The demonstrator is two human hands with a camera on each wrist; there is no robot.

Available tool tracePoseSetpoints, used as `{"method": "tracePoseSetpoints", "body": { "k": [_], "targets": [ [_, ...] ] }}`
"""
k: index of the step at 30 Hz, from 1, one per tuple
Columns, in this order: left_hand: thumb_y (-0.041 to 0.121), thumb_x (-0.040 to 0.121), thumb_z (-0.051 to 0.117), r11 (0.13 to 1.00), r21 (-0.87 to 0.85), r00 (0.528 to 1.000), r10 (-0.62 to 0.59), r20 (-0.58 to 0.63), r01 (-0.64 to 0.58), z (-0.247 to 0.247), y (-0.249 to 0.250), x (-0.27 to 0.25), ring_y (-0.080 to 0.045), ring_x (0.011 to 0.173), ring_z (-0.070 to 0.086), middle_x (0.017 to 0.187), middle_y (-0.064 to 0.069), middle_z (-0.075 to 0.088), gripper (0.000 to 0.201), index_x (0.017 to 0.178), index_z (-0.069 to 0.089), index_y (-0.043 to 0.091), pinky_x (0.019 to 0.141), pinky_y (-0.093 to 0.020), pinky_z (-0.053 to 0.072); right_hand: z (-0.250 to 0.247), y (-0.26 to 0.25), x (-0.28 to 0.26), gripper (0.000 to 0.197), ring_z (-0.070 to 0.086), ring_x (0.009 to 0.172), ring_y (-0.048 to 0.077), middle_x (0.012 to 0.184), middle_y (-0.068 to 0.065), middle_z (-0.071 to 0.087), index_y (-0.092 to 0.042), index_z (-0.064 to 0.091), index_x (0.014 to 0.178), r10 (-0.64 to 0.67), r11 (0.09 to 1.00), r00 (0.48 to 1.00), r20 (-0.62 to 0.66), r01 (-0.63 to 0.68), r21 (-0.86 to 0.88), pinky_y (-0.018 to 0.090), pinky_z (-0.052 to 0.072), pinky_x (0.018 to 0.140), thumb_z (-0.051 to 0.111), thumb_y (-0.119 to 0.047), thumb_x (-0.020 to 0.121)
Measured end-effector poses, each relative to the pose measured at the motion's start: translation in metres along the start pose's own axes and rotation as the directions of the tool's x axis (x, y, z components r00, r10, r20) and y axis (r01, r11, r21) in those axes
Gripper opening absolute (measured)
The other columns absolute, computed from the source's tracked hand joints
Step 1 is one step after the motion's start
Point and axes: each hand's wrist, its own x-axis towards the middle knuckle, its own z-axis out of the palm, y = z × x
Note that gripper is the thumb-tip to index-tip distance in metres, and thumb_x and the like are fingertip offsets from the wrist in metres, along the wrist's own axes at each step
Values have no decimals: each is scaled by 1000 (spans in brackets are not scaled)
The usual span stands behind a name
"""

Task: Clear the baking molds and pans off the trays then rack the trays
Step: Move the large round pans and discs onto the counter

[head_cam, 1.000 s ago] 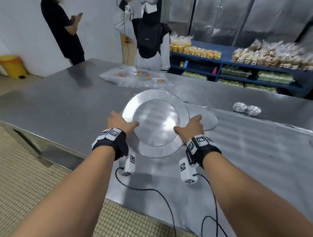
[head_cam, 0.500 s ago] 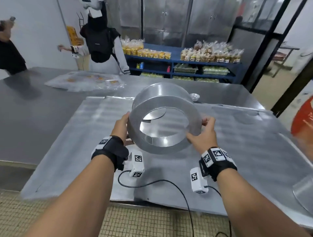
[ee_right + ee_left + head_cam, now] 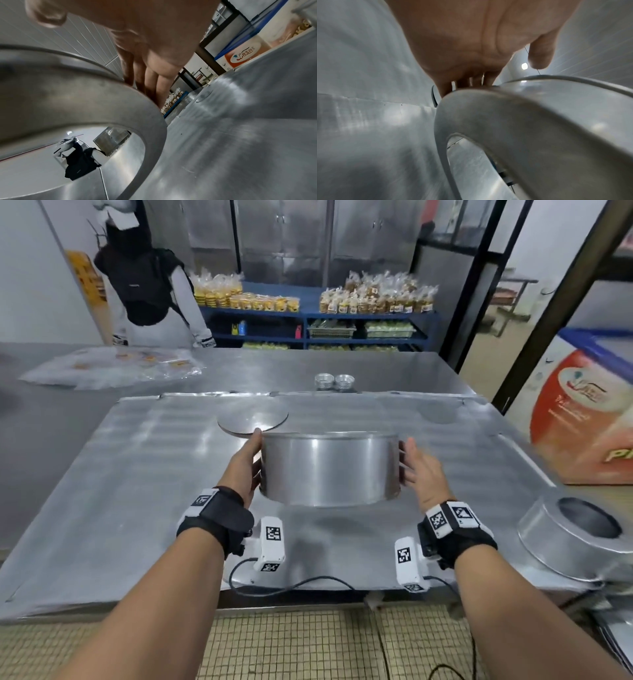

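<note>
While lifted above tray, cake ring, L hand & R hand pressing flat.

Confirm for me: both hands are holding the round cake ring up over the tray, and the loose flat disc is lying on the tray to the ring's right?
Not quite. The flat disc lies on the tray behind the ring's left side, near the left hand, not to its right. The head view shows it. The rest holds: the left hand and right hand press the cake ring between them above the tray.
</note>
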Motion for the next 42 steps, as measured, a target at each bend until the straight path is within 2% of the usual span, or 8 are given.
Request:
{"method": "tracePoseSetpoints", "body": {
  "k": [4, 7, 12, 17, 25, 34, 38, 42],
  "targets": [
    [33, 102, 49, 998, 65, 1000, 10, -6, -10, 6, -19, -6, -6, 81, 64, 96, 9, 71, 26, 120, 64, 22, 68, -21, 46, -10, 27, -5, 54, 70, 94, 22, 93, 1, 76, -23, 74, 93, -5, 987, 1000, -29, 0, -162, 46, 54, 92, 70, -71, 69],
    [-1, 95, 51, 990, 138, 999, 33, -35, -28, 1, -37, -6, -19, 82, 63, 101, -5, 68, 31, 115, 61, 20, 82, -34, 49, -10, 38, -13, 15, 70, 93, 24, 100, 9, 74, -20, 70, 93, 56, 990, 998, -13, -58, -129, 48, 53, 95, 76, -14, 81],
    [-16, 85, 46, 957, 288, 999, -26, -38, 36, -12, -67, -7, -28, 103, 62, 119, -7, 64, 61, 138, 51, 15, 94, -44, 51, -14, 55, -27, 41, 67, 81, 21, 90, 9, 73, -22, 68, 85, 100, 970, 995, -8, -99, -221, 32, 53, 71, 62, 17, 75],
    [-19, 84, 47, 943, 330, 999, -30, -38, 41, -17, -78, -9, -10, 94, 60, 123, -3, 59, 65, 141, 47, 13, 87, -36, 52, -16, 72, -28, 43, 68, 89, 22, 100, 9, 73, -6, 68, 111, 140, 954, 989, -44, -147, -260, 33, 54, 75, 61, 16, 74],
    [-18, 85, 51, 917, 397, 999, -19, -31, 29, -20, -78, -6, -5, 89, 61, 118, 1, 62, 66, 143, 44, 14, 84, -36, 53, -16, 78, -25, 49, 68, 104, 23, 109, 8, 73, -10, 69, 114, 185, 930, 981, -62, -195, -313, 48, 56, 91, 69, 9, 69],
    [-12, 85, 54, 839, 542, 999, -19, -48, 42, -19, -80, -3, -22, 96, 62, 111, 3, 62, 66, 145, 43, 15, 91, -40, 53, -17, 81, -18, 42, 70, 93, 25, 105, 5, 72, -23, 68, 97, 239, 886, 968, -76, -249, -391, 47, 61, 77, 68, -6, 58],
    [-2, 86, 56, 668, 742, 998, -29, -58, 62, -14, -70, 0, -23, 101, 52, 114, 1, 55, 56, 138, 46, 15, 84, -29, 42, -13, 71, -6, 19, 72, 77, 30, 81, 6, 73, -23, 69, 70, 230, 805, 971, -59, -225, -549, 50, 61, 70, 61, -16, 54],
    [17, 83, 59, 417, 901, 988, -135, -72, 123, -12, -53, 10, -29, 100, 59, 116, -10, 63, 42, 124, 54, 12, 80, -31, 47, -1, 42, 6, 23, 69, 71, 33, 80, 14, 70, -4, 69, 81, 265, 611, 964, -3, -170, -773, 39, 61, 64, 69, -23, 68]
  ]
}}
